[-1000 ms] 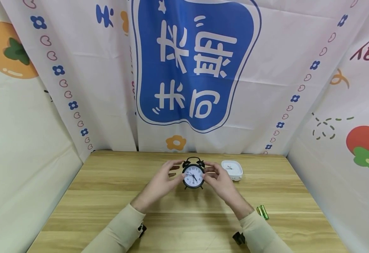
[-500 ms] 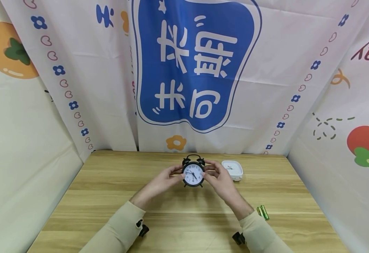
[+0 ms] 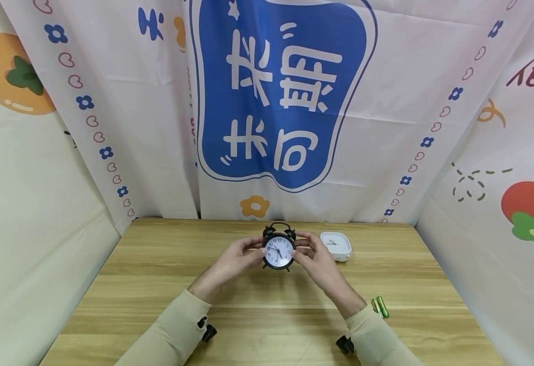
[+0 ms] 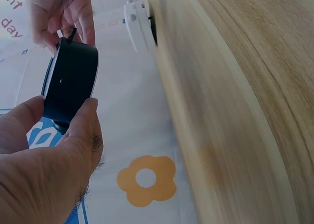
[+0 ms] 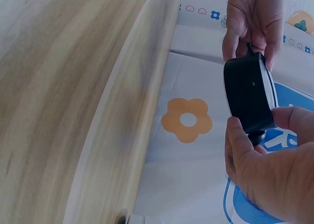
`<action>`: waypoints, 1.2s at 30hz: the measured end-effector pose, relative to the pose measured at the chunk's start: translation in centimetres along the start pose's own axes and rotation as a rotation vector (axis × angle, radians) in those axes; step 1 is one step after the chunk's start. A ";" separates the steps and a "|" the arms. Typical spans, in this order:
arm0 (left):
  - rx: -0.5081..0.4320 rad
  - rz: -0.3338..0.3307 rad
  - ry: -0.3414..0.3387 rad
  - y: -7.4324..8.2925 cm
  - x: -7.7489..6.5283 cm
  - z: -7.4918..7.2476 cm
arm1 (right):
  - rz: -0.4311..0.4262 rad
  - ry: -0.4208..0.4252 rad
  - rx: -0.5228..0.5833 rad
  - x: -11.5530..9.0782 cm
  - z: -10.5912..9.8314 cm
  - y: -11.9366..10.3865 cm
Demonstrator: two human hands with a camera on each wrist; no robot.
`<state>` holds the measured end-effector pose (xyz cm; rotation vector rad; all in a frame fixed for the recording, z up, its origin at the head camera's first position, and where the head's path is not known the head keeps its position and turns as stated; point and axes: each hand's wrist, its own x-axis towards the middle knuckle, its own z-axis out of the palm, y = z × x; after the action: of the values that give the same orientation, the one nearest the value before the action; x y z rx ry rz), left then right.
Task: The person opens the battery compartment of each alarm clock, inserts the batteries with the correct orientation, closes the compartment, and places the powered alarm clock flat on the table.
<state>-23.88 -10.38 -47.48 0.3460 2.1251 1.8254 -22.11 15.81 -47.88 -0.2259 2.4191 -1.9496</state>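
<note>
A round black twin-bell alarm clock (image 3: 279, 252) with a white dial faces me in the head view, leaning slightly to the right. My left hand (image 3: 232, 262) pinches its left rim, thumb at the front and fingers behind. On the opposite rim my right hand (image 3: 319, 262) grips it the same way. Both wrist views show the black side of the clock (image 4: 73, 82) between thumb and fingers, held up off the wooden table (image 5: 98, 87). Its back is hidden in the head view.
A white square clock (image 3: 336, 245) lies face up just right of my right hand. Two green batteries (image 3: 379, 307) lie beside my right sleeve. Printed cloth (image 3: 157, 152) hangs behind the table's back edge and along both sides.
The alarm clock has risen slightly and tipped a little to the right. My left fingers, more spread a second ago, have drawn in against its side. The right hand has barely moved.
</note>
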 end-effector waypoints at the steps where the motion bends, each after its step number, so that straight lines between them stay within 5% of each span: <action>1: 0.004 0.001 0.011 0.0 0.0 0.0 | 0.002 0.000 -0.002 0.0 0.0 0.0; 6: 0.053 0.029 0.074 0.2 -0.2 0.1 | -0.017 -0.007 -0.015 0.1 -0.1 0.2; 13: 0.240 0.123 0.175 0.4 -0.4 0.3 | -0.024 -0.037 0.002 0.1 -0.3 0.3; 20: 0.339 0.207 0.207 0.7 -0.7 0.6 | 0.002 -0.042 0.007 0.1 -0.4 0.2; 36: 1.026 0.591 0.280 1.0 -2.1 1.2 | 0.103 -0.116 0.157 -0.1 -0.2 0.1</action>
<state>-21.48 -9.97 -46.52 1.0813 3.2817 0.8191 -22.02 16.03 -47.96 -0.1998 2.1500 -2.0085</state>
